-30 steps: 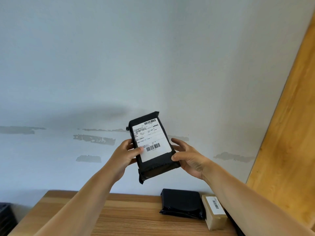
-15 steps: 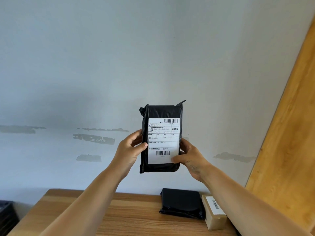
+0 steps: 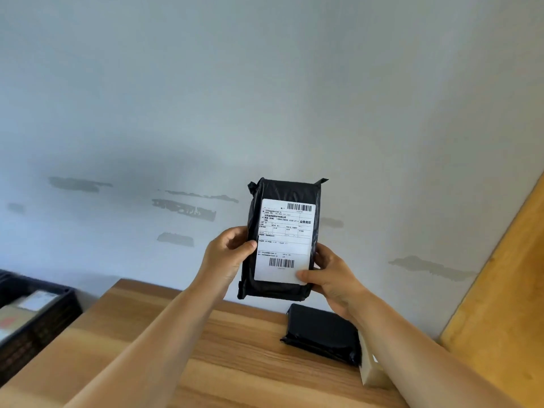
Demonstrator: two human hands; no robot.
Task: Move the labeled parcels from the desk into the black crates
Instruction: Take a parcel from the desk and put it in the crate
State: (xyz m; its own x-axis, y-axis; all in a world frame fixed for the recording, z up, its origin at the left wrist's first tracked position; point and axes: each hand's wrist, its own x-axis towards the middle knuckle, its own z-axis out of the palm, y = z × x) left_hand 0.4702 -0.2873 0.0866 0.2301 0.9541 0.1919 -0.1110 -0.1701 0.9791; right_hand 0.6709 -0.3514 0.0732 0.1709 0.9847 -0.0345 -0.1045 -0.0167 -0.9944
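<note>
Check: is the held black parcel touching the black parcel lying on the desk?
Apart. Head view: the held parcel, gripped by left hand and right hand, has wall and desk showing beneath it, above the lying parcel.

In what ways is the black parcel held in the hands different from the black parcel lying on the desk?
The held parcel is upright in the air, gripped by the left hand and right hand; the desk parcel lies flat on the desk, untouched. The held parcel shows a white label with barcodes; the desk parcel shows no label on its visible side. Both are wrapped in black plastic.
</note>
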